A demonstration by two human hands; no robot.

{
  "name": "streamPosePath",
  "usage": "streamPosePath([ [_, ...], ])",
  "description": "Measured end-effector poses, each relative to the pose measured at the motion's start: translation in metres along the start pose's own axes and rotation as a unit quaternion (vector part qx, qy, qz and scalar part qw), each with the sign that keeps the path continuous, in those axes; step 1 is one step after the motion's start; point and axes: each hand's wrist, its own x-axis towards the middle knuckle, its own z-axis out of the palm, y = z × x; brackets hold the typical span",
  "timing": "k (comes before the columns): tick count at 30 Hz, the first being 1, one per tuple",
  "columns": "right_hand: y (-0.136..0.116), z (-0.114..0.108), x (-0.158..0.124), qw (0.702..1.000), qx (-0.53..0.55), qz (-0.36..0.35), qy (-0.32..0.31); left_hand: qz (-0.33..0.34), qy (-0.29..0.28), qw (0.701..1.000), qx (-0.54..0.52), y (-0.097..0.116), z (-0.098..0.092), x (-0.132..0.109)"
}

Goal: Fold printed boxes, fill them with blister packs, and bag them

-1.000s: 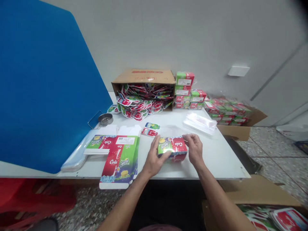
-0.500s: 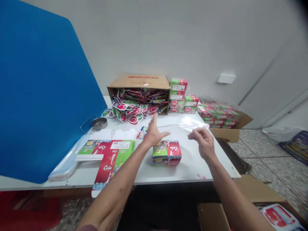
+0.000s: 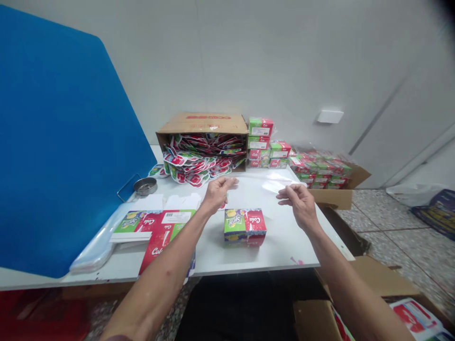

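Observation:
A closed carton (image 3: 245, 227) printed with Sprite and Cola lies on the table in front of me. Above its right side, my right hand (image 3: 298, 201) pinches a clear plastic bag (image 3: 273, 183), thin and shiny. My left hand (image 3: 216, 194) is raised beyond the carton's left end, thumb and fingers closed at the bag's left side; the film there is hard to see. Neither hand touches the carton. Flat printed cartons (image 3: 156, 232) lie left of it, partly behind my left forearm.
An open cardboard box (image 3: 202, 123) spills colourful pouches at the back. Beside it stand stacked finished cartons (image 3: 259, 142), and a box of wrapped cartons (image 3: 320, 173) is farther right. A metal dish (image 3: 145, 186), clear plastic bags (image 3: 95, 246) and a blue panel (image 3: 67, 142) are left.
My left hand has gone from spread fingers to a closed pinch, moving slightly left and down. The bag looks more stretched out between the hands. My right hand keeps its hold; the view has shifted slightly.

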Motion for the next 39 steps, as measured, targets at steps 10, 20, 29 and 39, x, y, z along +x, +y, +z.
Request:
streamPosePath([
  [10,0.020,0.014,0.001,0.999,-0.030,-0.005,0.026,0.013,0.026,0.998,0.049,-0.005,0.002,-0.024],
  [20,0.025,0.027,-0.004,1.000,-0.016,0.003,0.002,0.057,0.047,0.996,0.054,-0.023,-0.010,-0.022],
  [29,0.054,0.032,-0.001,0.995,-0.083,-0.058,0.010,0.057,0.057,0.992,0.092,-0.030,-0.015,-0.030],
  [39,0.062,0.034,-0.011,0.972,-0.205,-0.111,-0.006,0.079,0.041,0.990,0.112,-0.043,-0.018,-0.038],
])
